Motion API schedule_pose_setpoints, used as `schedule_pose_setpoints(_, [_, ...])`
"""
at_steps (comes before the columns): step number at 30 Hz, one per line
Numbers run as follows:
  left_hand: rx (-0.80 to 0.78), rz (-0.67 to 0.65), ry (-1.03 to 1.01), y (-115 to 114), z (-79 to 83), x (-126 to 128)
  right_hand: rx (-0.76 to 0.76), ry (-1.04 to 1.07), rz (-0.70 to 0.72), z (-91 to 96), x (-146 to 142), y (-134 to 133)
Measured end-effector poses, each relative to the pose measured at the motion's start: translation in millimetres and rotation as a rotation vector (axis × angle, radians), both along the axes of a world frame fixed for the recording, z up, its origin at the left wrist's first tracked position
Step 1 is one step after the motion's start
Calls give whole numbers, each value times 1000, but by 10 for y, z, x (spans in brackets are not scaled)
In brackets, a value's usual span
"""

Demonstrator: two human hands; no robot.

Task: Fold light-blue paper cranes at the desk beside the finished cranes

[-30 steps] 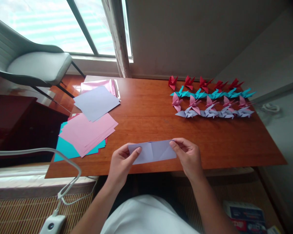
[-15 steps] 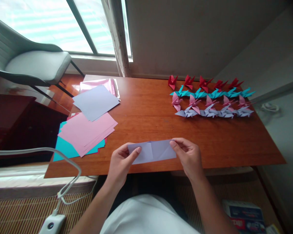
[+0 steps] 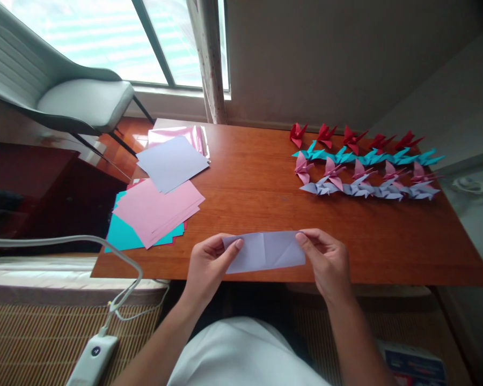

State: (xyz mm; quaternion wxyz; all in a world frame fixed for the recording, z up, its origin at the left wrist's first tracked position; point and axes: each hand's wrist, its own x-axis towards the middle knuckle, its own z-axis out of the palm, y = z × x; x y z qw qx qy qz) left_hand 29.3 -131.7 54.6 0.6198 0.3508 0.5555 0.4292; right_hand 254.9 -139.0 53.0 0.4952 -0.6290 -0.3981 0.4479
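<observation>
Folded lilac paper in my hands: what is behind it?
Behind the folded lilac paper, the wooden table shows around its edges. Fingers of the left hand and right hand reach behind it; how far, and what else is covered, cannot be seen.

folded lilac strip [image 3: 277, 252]: looked like thin matt paper, smooth between its creases, lower centre of the frame
loose sheets [image 3: 155, 206]: were flat, matt paper, left of centre
pink packet [image 3: 177, 135]: had a glossy, plastic-looking wrap, upper left
folded birds [image 3: 372, 156]: were matt paper with crisp edges, upper right
table [image 3: 249, 187]: looked like smooth wood with visible grain and a soft sheen
chair seat [image 3: 84, 102]: looked smooth, with a slight sheen, upper left
mat [image 3: 24, 332]: looked like ribbed, slatted bamboo, lower left
shirt [image 3: 241, 354]: was soft, matt cloth, bottom centre
</observation>
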Motion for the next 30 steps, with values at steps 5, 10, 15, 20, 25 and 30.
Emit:
schedule_pose_setpoints(5, [-29,1,17,-12,31,0,-21,12,-6,-5,21,-20])
schedule_pose_setpoints(10, [-33,-8,24,-11,49,-6,-28,-2,-7,-5,42,-37])
schedule_pose_setpoints(15, [-30,-4,15,-7,62,-6,-21,-3,-24,-34,55,-37])
schedule_pose_setpoints(20, [-35,7,29,-14,84,1,-20,-12,-7,-16,45,-26])
schedule_pose_setpoints(25, [-31,16,57,-15,105,13,-25,-49,1,46,34,-15])
schedule_pose_setpoints(30, [-26,7,45,-11,96,8,-34,-38,2,43,34,-17])
